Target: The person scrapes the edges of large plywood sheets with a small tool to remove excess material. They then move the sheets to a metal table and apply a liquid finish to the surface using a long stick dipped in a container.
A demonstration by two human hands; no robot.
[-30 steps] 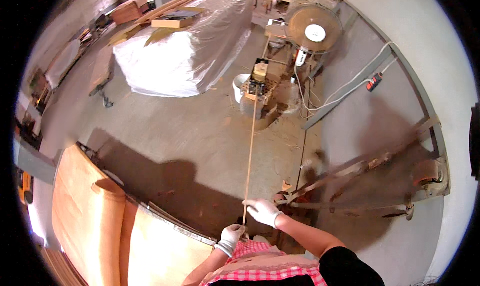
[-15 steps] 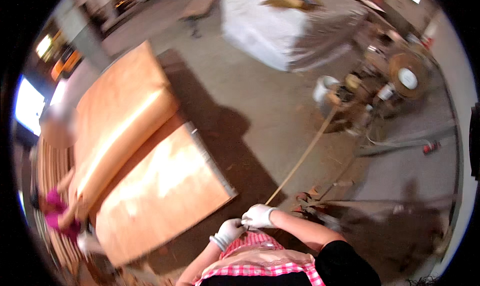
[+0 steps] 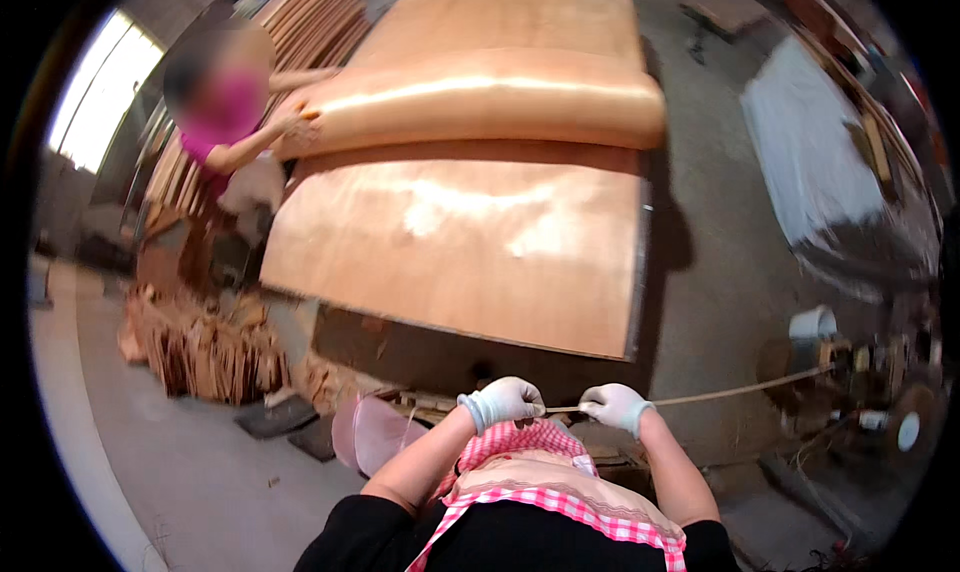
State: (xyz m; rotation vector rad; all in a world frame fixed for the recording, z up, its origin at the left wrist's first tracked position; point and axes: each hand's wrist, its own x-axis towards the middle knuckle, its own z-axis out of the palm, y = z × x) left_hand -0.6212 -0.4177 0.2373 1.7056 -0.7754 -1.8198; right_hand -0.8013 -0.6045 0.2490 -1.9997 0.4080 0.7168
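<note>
thin tan strip (image 3: 740,391) | slightly bowed | held in both hands (image 3: 613,406), extending rightward

The left forearm (image 3: 425,460) slants up to the right and the right forearm (image 3: 677,472) up to the left, both bare below the sleeves. In front of the torso, the white-gloved left hand (image 3: 512,399) and right hand (image 3: 614,410) face each other near but apart, at about one height, fingers curled inward and pinched
</note>
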